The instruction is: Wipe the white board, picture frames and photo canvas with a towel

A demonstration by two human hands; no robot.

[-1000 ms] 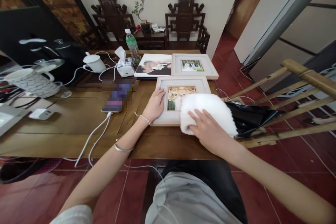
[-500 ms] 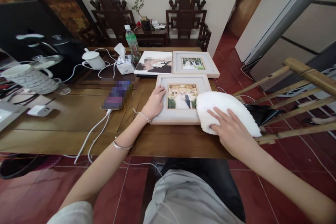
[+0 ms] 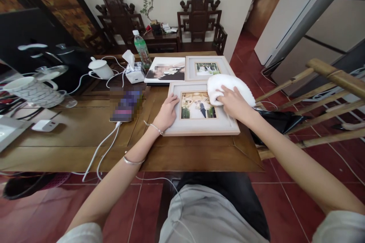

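Moved to the frame (image 3: 199,110)'s far-right corner, right hand (image 3: 232,100) presses cloth (image 3: 228,83); left hand (image 3: 168,112) flat on left edge.

- Soft, even daylight fills the room; shadows on the table (image 3: 85,136) are faint.
- Wide-angle distortion bends lines toward the picture's edges.
- The phone (image 3: 126,104) screen is pixelated; focus is otherwise sharp.
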